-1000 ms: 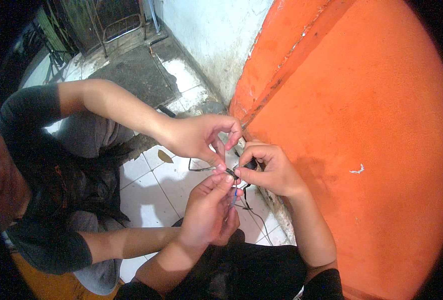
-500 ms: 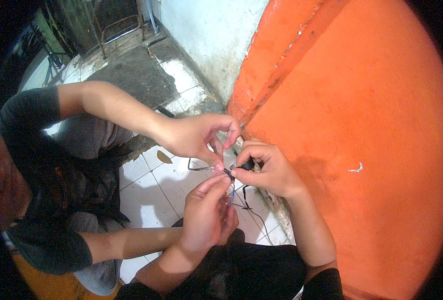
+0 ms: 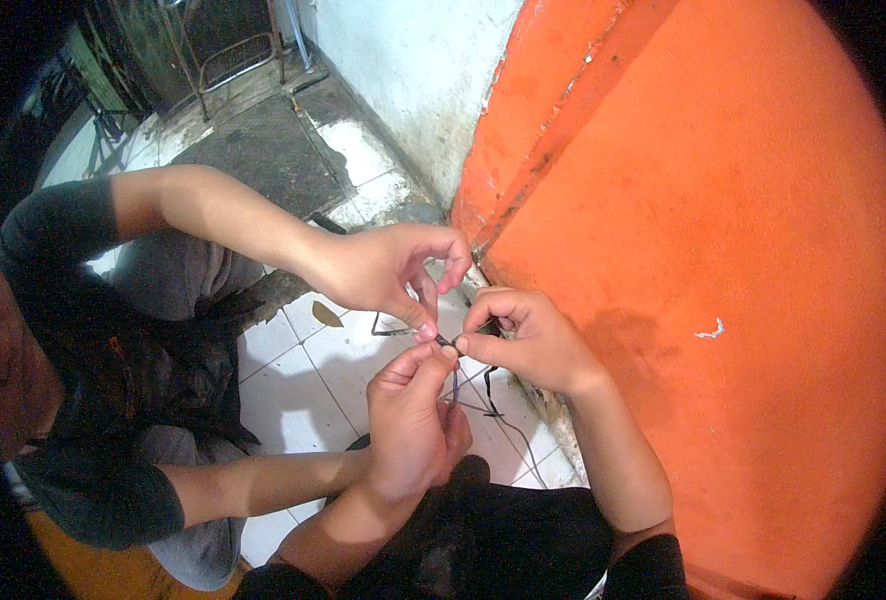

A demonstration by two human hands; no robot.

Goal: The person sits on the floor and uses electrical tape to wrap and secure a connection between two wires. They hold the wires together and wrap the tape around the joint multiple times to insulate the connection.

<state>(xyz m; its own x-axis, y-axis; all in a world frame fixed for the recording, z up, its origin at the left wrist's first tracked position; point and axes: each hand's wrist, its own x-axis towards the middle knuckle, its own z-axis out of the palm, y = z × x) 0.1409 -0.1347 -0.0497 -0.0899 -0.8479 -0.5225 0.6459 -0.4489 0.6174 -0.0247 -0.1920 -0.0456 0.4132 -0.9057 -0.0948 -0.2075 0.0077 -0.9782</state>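
The left hand [image 3: 413, 425] comes up from the lower edge, its thumb and forefinger pinched tight on the end of a thin dark wire [image 3: 447, 343]. The right hand [image 3: 523, 340] meets it from the wall side, its grip likewise clenched on the wire, fingertip against fingertip, so the joint sits in the small gap between the two hands, low down beside the orange wall [image 3: 723, 220].

A co-worker's hand [image 3: 383, 270] reaches in from the left and pinches at the same spot from above; the co-worker's other arm [image 3: 253, 480] lies below, across the white tiled floor [image 3: 303, 370]. More thin black wire [image 3: 493, 395] hangs down from the hands and trails along the tiles near the foot of the wall.

As a judgement, the risk lies in crowding: three sets of fingertips press on one very small piece, and a tug from any of them could pull the end out of the others' pinch or undo whatever is being joined. The loose length below could snag on a knee or wrist and drag on the joint. The fingers also hide the joint itself, so its state cannot be told.

No container shows near the hands. A brown leaf [image 3: 327, 315] lies on the tiles, and a dark mat [image 3: 253, 150] lies farther back.
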